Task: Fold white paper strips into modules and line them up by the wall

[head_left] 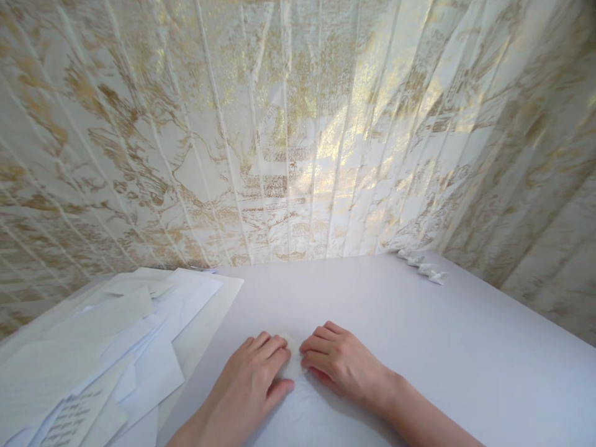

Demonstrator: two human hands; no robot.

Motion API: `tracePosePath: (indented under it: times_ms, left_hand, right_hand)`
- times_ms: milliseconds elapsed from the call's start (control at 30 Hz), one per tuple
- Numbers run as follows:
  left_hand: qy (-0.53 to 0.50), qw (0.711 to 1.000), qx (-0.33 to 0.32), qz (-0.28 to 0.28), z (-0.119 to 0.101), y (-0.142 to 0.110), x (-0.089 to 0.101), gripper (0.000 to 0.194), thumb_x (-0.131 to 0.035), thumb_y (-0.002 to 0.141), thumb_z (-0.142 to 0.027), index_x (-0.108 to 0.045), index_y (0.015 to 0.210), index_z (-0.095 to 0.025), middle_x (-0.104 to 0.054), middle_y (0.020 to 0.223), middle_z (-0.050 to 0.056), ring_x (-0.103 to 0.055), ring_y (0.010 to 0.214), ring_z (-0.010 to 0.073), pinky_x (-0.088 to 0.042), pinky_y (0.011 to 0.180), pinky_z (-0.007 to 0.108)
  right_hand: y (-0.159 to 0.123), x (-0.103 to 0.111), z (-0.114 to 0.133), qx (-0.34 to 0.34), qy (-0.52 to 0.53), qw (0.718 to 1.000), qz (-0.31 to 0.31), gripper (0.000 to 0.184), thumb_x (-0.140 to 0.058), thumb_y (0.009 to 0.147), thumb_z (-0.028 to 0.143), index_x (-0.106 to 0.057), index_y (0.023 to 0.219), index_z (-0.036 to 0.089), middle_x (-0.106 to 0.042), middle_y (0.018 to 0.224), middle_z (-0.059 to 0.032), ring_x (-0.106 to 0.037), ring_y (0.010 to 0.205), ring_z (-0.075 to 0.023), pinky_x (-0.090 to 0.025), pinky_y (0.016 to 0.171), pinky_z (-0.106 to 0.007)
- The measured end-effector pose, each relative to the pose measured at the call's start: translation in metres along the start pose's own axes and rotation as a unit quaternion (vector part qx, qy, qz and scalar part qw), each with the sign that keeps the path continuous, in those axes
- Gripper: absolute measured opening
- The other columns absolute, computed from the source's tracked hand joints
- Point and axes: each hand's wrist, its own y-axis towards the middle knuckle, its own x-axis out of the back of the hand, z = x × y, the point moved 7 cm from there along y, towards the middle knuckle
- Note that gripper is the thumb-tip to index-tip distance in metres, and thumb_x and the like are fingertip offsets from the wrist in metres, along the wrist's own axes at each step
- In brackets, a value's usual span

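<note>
I am resting the left hand [254,369] and right hand [338,357], fingers half-curled, at opposite sides of the paper [293,359], which is lying on the table [363,298] between them; I cannot tell whether either is gripping it.

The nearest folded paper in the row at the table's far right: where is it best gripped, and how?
Probably pinch the folded paper by its free near end, the right hand coming from the near right: it lies at the end, with its neighbour behind left.
</note>
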Motion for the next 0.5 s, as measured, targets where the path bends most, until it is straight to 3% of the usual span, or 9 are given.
tracePosePath:
  times_ms: [267,500]
  left_hand:
    - [0.004,1.000,0.007,-0.018,-0.0011,0.0007,-0.0010,0.011,-0.065,0.089,-0.021,-0.064,0.099,-0.021,-0.066,0.112,0.002,-0.058,0.103,0.0253,-0.048,0.088,0.042]
    - [-0.002,1.000,0.004,-0.026,0.0004,0.0003,-0.0026,0.005,-0.059,0.093,-0.021,-0.063,0.097,-0.021,-0.065,0.108,0.002,-0.056,0.100,0.0236,-0.047,0.086,0.039]
  right_hand:
    - [0.0010,-0.0024,-0.0034,-0.036,0.003,0.999,-0.027,0.013,-0.056,0.091,0.011,-0.063,0.097,0.020,-0.069,0.092,-0.0037,-0.057,0.082,-0.0187,-0.039,0.075,-0.032]
    - [0.0017,0.0001,0.0005,-0.037,0.000,0.999,-0.037,0.007,-0.058,0.094,0.020,-0.064,0.089,0.020,-0.069,0.091,-0.0031,-0.056,0.079,-0.0178,-0.038,0.074,-0.032]
